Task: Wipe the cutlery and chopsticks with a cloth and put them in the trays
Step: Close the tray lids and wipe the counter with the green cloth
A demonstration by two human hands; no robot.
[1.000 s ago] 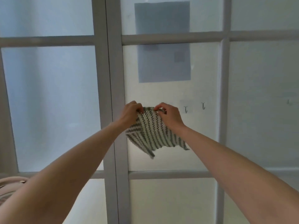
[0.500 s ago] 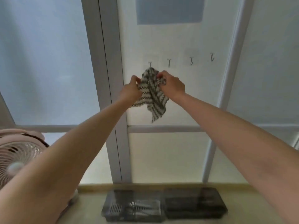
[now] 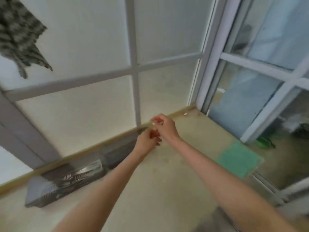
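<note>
**Hands meeting empty over the table, cloth hanging high to their left**

Both arms are reaching forward, bare to the elbow, and the left hand (image 3: 147,141) and right hand (image 3: 164,127) are coming together just in front of the wall's wooden edging strip. The right hand is sitting slightly above and beyond the left, its fingers loosely curled with the thumb close to the forefinger, and nothing is showing between them. The left hand is lying released too, its fingers bent softly towards the right wrist and its palm showing empty. Motion blur is softening both, so whether the fingertips are touching cannot be told.

The striped cloth (image 3: 21,36), a limp grey-and-white knit with a zigzag pattern, is hanging against the frosted pane far up and to the left of the hands, well apart from both, its lower corners trailing down in points.

Down and to the left of the left hand, two dark, slotted plastic trays are lying end to end along the wall. The closer tray (image 3: 120,151) is sitting just beside the left wrist. The farther tray (image 3: 43,193) is holding shiny metal cutlery (image 3: 83,173), whose pieces are too blurred to tell apart.

Right of the right forearm, a flat green mat (image 3: 237,159) is lying on the pale beige table (image 3: 150,190), near the white window frame (image 3: 209,64).
</note>
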